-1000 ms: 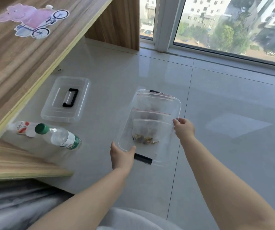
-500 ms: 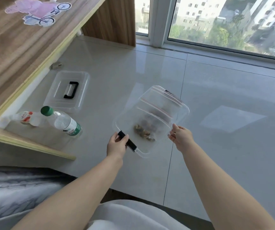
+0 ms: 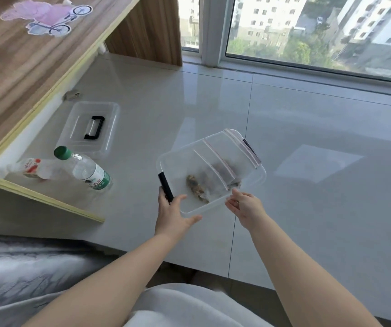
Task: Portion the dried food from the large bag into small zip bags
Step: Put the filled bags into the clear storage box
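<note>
Box (image 3: 258, 172) rotated, between 2 hands

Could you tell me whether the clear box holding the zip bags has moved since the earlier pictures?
Yes. The clear box has turned clockwise on the floor and slid away from the lid; its near latch now points toward the water bottle.
</note>
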